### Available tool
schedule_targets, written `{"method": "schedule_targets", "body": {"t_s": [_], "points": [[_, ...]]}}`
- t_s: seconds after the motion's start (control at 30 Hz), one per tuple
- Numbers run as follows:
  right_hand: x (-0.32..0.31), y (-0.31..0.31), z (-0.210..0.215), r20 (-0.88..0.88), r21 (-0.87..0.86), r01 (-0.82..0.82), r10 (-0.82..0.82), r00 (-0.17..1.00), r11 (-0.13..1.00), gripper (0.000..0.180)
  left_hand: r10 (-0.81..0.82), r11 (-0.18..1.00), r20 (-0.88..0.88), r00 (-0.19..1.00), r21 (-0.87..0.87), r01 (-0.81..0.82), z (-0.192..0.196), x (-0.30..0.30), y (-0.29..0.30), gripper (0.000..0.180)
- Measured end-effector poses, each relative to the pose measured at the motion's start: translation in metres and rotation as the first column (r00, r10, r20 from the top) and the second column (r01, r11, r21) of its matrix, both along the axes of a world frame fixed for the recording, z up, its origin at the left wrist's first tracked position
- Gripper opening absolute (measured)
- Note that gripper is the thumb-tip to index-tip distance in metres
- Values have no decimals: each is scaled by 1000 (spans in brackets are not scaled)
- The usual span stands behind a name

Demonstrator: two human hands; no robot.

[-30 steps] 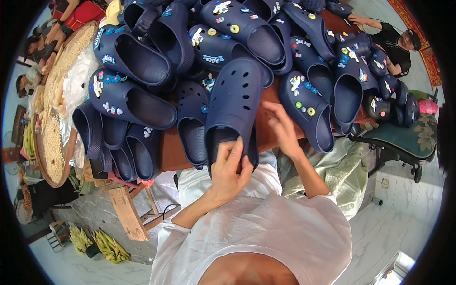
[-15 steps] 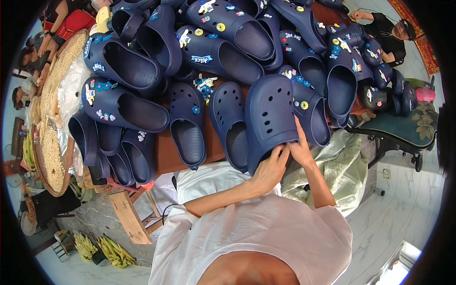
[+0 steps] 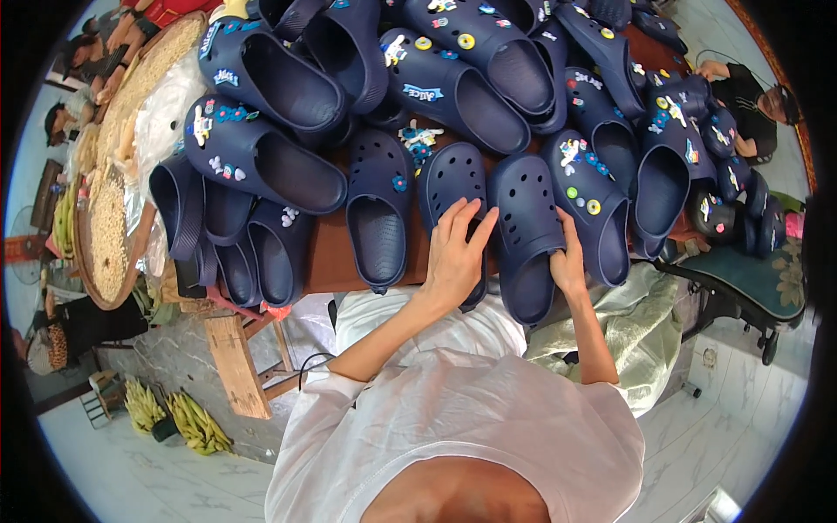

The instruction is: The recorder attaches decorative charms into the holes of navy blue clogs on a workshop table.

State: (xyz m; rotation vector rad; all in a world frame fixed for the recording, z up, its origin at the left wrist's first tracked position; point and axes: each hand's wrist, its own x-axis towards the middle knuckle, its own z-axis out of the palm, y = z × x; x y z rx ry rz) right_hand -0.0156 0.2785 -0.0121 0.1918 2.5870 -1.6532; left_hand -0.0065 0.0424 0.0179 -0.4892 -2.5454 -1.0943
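Observation:
A plain navy clog (image 3: pixel 521 196) with bare vent holes lies at the table's near edge, toe pointing away. My right hand (image 3: pixel 568 266) grips its right side by the opening, thumb on the outside and fingertips tucked in at the rim. Left of it lies a similar plain clog (image 3: pixel 452 174). Over that clog's opening rests my left hand (image 3: pixel 451 261), fingers spread and hiding part of it. Further left is a navy clog (image 3: pixel 380 166) with one blue flower charm. A small heap of colourful charms (image 3: pixel 420 139) sits between the clogs. On the right, a decorated clog (image 3: pixel 580 170) lies beside my right hand.
Many navy clogs with charms pile up on the brown table (image 3: pixel 336 261). A large round tray of pale kernels (image 3: pixel 109 244) stands left, with seated people beyond. A wooden stool (image 3: pixel 235 366) is lower left, a green-seated chair (image 3: pixel 750 279) right. Another person (image 3: pixel 754 113) sits far right.
The plain clog, tilted up in both hands before, now lies lower with its opening toward me. My left hand has moved from its rim onto the clog at left. The view has shifted.

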Motion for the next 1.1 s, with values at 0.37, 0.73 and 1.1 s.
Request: {"method": "schedule_targets", "body": {"t_s": [0.37,0.73,1.1], "points": [[5,-14,14,58,82,-126,122,991,989,76,58,996,-32,998,-72,-60,-4,-5,-31,68],[25,9,35,-555,439,399,-106,825,805,55,134,985,-65,989,118,-126,4,4,-66,42],[-15,61,-9,-215,32,279,-266,940,960,35,531,844,-126,838,-13,-537,-9,0,-117,42]]}}
